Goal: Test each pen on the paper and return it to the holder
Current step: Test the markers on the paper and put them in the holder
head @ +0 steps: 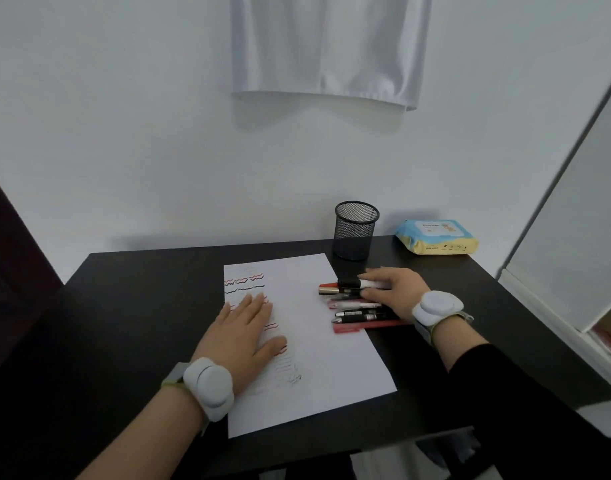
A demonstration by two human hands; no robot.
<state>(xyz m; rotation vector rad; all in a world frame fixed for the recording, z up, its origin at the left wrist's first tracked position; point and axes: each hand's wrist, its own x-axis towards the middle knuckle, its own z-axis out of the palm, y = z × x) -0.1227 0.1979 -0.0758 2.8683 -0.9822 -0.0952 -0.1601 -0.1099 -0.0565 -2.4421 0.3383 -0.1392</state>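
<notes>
On a black desk (141,306) against a pale wall, we see a white sheet of paper (317,358) lying flat, its left side marked with short wavy test lines in red and black. Our left hand (243,334) rests palm down on those scribbles, fingers straight and slightly spread, holding nothing. Just off the paper's right edge lies a loose row of pens (357,311), red, black and white barrels side by side, tips pointing toward the sheet. Our right hand (392,289) lies over the far end of this row, fingers curled onto a white marker with a black cap (361,283); we cannot tell whether it truly grips the marker or only touches it. Behind the pens, near the wall, a black mesh pen holder (355,230) stands upright, apart from them. To its right sits a blue and yellow pack of baby wipes (437,237). Both wrists wear a white round device on a strap.
</notes>
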